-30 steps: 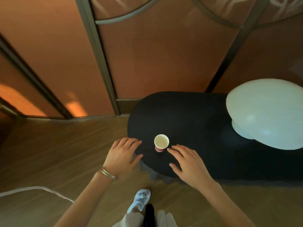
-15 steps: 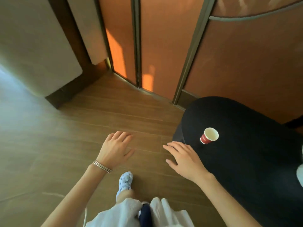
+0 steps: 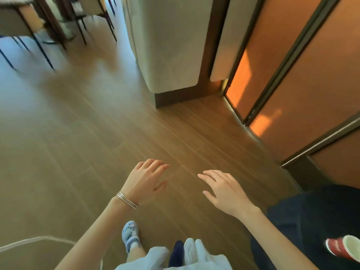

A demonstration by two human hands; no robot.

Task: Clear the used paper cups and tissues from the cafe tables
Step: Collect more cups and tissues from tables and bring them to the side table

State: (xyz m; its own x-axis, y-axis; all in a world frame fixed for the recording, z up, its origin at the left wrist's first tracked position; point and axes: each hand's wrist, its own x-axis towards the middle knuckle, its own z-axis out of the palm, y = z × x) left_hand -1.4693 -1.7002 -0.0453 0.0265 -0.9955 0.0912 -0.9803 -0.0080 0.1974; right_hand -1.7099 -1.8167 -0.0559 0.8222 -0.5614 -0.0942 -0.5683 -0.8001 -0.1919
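Room: a cafe floor (image 3: 97, 133) of wood-look planks is filling most of the head view, with orange panelled walls (image 3: 321, 84) running along the right and a pale column (image 3: 171, 45) standing ahead.
Background: chairs and a table (image 3: 29, 22) are showing blurred at the upper left, too smeared to tell whether anything is lying on them.
Dark table: its black top (image 3: 321, 221) is sitting at the lower right edge of the picture.
Paper cup: a red cup with a white inside (image 3: 344, 248) is standing on that dark table, at the far lower right corner, partly cut by the frame.
Tissues: none are showing.
Progress: the cup is not yet being collected, so at least this table is waiting to be cleared; judging by that, the task looks early or mid-way.
Left hand (image 3: 146, 182): it is hovering palm down over the floor, fingers spread and holding nothing, bangles (image 3: 126, 200) on the wrist.
Right hand (image 3: 228, 190): it is reaching forward palm down, fingers loosely extended and empty, well apart from the cup.
Feet: a pale blue clog (image 3: 129, 233) is stepping on the planks below the hands.
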